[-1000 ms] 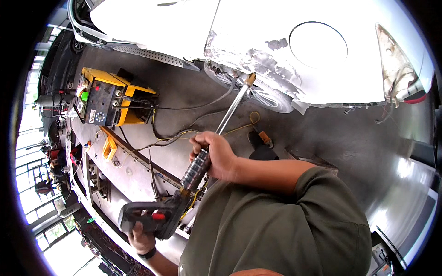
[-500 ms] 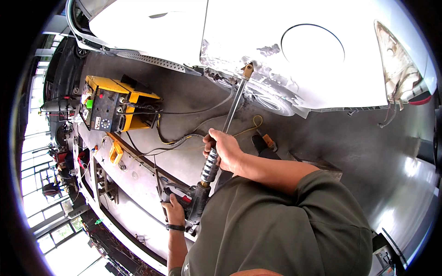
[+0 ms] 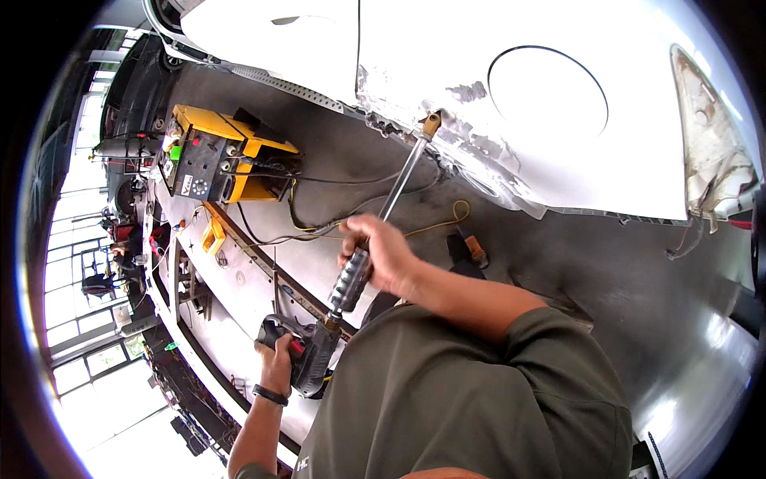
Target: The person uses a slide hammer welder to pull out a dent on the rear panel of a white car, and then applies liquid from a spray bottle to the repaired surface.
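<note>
A slide-hammer dent puller (image 3: 321, 355) runs slantwise from my body up to the white car (image 3: 550, 164). My left hand (image 3: 276, 366) is closed round its black pistol grip, next to a red trigger. My right hand (image 3: 384, 254) wraps round the upper part of the ribbed metal sliding weight (image 3: 349, 283), its fingers partly blurred. Beyond it the bare steel rod (image 3: 405, 180) leads to a brass-coloured head (image 3: 431, 125), which meets the scraped, dented panel above the wheel. The exact contact point is too small to make out.
A yellow and black wheeled machine (image 3: 231, 156) stands at the left, its cables trailing over the floor. Near my feet lies an orange tool (image 3: 476, 251). A long rusty metal bar (image 3: 255, 251) crosses a pale surface, beside a yellow object (image 3: 213, 237).
The puller's grip end and both hands have shifted left in the picture, while the brass head stays at the same panel spot. The surroundings have tilted slightly as my head moved.
</note>
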Tool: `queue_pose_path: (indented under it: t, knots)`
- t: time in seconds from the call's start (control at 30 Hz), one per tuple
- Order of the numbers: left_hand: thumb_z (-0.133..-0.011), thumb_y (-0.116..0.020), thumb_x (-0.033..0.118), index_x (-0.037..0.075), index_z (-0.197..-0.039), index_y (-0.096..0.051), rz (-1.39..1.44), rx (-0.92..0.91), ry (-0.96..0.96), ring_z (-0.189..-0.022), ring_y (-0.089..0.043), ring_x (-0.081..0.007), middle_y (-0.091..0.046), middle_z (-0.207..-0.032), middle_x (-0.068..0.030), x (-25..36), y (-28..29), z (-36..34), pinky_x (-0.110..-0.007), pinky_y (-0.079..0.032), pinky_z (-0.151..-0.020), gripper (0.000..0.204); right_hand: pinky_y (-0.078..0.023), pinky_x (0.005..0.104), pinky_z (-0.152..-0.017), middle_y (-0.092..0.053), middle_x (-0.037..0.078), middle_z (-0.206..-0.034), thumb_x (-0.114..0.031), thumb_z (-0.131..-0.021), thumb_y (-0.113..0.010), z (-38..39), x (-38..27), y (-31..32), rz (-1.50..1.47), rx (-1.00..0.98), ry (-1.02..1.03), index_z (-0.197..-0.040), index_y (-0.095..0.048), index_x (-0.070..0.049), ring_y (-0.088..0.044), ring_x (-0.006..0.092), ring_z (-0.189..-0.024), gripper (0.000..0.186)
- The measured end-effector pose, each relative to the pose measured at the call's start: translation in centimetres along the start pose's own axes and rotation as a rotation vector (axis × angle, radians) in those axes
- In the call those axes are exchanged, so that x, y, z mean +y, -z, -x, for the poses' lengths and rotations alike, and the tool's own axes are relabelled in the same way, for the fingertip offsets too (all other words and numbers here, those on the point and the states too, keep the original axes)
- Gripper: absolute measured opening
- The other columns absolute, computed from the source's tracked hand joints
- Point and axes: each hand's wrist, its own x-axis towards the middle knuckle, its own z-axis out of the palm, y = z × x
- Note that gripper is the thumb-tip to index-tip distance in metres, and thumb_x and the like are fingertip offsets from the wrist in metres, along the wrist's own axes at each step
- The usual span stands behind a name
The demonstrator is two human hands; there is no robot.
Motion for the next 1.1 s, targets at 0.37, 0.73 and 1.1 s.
queue_pose_path:
  t: [0.37,0.73,1.1]
  knots:
    - [-0.092,-0.065,0.024,0.008,-0.126,-0.035,-0.017,-0.015,-0.068,-0.073,-0.06,-0.0191,-0.057,-0.089,-0.0069,1.6,3.4,3.0,-0.037,-0.055,-0.063,0.048,-0.052,0.0353,-0.065,-0.058,0.007,-0.076,-0.021,-0.093,-0.06,1.8,3.0,-0.4,0.049,-0.154,0.169,-0.097,-0.06,-0.004,-0.06,0.0195,-0.07,0.017]
    - [-0.084,-0.072,0.019,-0.007,-0.15,-0.014,-0.215,0.075,-0.019,-0.098,-0.059,-0.0235,-0.055,-0.12,-0.0191,0.3,-0.1,2.4,-0.034,-0.051,-0.087,0.092,-0.051,0.0348,-0.067,-0.054,0.004,-0.07,-0.014,-0.09,-0.06,1.2,2.6,0.5,0.008,-0.078,-0.006,-0.094,-0.063,-0.002,-0.054,0.0169,-0.066,0.013]
    - [-0.087,-0.067,0.023,-0.007,-0.15,-0.009,-0.252,0.05,0.005,-0.094,-0.06,-0.0243,-0.055,-0.117,-0.0191,1.0,0.9,1.3,-0.032,-0.052,-0.084,0.091,-0.051,0.0373,-0.071,-0.056,0.006,-0.072,-0.017,-0.093,-0.057,0.4,1.3,0.9,-0.009,-0.14,-0.044,-0.106,-0.061,0.0,-0.058,0.0212,-0.07,0.022]
